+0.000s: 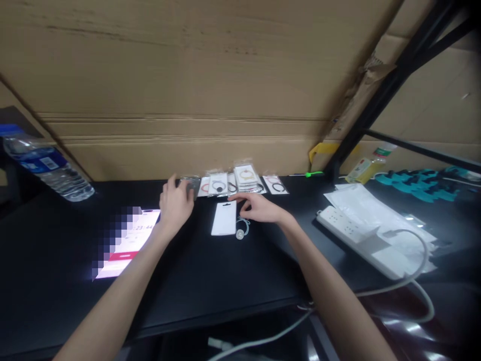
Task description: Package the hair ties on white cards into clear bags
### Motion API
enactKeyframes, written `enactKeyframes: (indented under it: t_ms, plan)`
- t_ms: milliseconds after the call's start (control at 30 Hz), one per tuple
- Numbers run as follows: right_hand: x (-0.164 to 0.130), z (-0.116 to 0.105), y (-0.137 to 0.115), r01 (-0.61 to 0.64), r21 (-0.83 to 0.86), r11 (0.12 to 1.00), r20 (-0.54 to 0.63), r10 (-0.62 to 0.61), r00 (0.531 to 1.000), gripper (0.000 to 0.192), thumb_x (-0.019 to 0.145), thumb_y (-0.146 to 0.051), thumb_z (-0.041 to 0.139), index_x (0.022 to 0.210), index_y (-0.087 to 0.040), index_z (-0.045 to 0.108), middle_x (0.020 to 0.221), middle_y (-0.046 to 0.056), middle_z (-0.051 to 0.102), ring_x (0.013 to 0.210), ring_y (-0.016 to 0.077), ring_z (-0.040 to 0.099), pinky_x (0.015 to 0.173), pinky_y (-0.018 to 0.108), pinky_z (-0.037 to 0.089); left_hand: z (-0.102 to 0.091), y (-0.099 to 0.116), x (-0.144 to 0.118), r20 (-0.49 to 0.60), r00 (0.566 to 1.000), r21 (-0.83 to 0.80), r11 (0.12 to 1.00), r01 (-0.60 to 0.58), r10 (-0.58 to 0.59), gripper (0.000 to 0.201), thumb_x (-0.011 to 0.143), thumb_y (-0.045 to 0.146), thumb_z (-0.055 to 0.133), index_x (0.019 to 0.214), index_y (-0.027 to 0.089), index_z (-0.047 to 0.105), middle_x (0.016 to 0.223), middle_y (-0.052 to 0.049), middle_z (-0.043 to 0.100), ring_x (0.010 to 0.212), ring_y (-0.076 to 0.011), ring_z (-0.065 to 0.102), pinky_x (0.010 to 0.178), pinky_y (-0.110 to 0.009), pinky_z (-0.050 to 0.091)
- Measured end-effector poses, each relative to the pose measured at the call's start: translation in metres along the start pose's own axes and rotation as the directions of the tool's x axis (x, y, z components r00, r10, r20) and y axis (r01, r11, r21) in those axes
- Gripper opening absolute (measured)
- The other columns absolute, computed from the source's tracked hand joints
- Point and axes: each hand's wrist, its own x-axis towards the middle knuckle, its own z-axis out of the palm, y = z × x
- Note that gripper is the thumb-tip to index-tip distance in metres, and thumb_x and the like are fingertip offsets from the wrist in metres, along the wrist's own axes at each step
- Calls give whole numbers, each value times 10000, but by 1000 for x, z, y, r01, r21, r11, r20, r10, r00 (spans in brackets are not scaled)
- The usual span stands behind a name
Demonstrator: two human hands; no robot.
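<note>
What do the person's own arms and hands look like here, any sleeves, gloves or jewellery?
Both forearms are bare right down to the bottom edge of the picture, with no sleeve showing. The left hand and right hand wear no gloves. No watch, bracelet or ring can be made out, though the picture is too blurred to rule out a thin ring.

Readable text is scarce. On the lit phone screen (128,240), lying near the left of the black table (210,281), I make out digits that look like "23:44"; the part beside them is pixelated. The bottle (45,163) at the table's far left corner carries a blue label with a white barcode patch, its print too small to read. Nothing else is legible.
</note>
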Motion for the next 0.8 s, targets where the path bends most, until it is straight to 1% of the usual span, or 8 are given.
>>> enactKeyframes:
  t_ms: [67,133,233,333,433,500,633,800]
  plan:
    - [-1,1,-2,11,-25,1000,-7,-11,1000,622,774,-62,652,1373,-226,663,1227,93,755,876,197,754,735,311,607,-6,11,-1,1,976,-196,957,-214,218,322,1004,370,545,1250,215,685,1372,-142,654,1283,-338,611,1048,-492,521]
    - [-2,2,-4,40,-55,998,-46,-43,998,581,782,-65,652,1339,-229,678,1309,95,731,886,193,759,769,320,614,-11,23,-5,100,887,-352,850,-392,451,301,1010,383,562,1244,239,683,1262,-84,716,1148,-268,678,983,-413,541]
    - [-3,1,-9,62,-105,993,-157,-78,985,469,823,-93,641,1271,-218,708,1273,83,751,893,187,755,823,329,604,-12,35,-13,263,764,-383,791,-478,589,286,1010,404,578,1213,241,698,1138,-65,761,1022,-255,709,888,-380,534]
    - [-3,-6,-14,-1,-194,981,-388,-76,918,246,916,-234,640,1137,-218,749,1058,52,796,807,183,738,810,332,577,-11,34,-16,362,734,-358,813,-460,575,301,977,428,624,1189,232,709,1136,-75,767,994,-267,714,837,-372,521]
    - [1,-18,-15,-186,-231,955,-716,-37,697,294,987,-472,598,1031,-223,747,947,48,787,811,211,734,813,349,557,-15,22,-10,431,732,-345,846,-406,527,404,921,414,682,1287,245,691,1158,-79,764,1020,-277,714,833,-370,513]
    - [6,-26,-14,-336,-213,917,-811,26,585,347,977,-536,607,1063,-226,737,1012,66,791,921,252,746,868,377,551,-20,12,-4,496,731,-304,883,-358,468,457,878,409,709,1310,262,687,1127,-69,763,1002,-283,715,811,-368,505]
    - [19,-37,-8,-585,-182,791,-747,275,605,372,914,-547,691,1084,-224,763,1135,119,789,1139,351,719,955,448,530,-29,-6,3,531,747,-234,916,-324,400,527,835,388,705,1347,275,656,1087,-55,764,978,-291,718,761,-356,478]
    - [23,-41,1,-564,-70,823,-744,334,579,232,891,-454,721,944,-235,777,1086,82,803,1087,312,738,924,398,534,-36,-3,1,524,769,-238,930,-279,365,445,840,434,674,1256,276,674,990,-45,770,882,-279,719,696,-342,462]
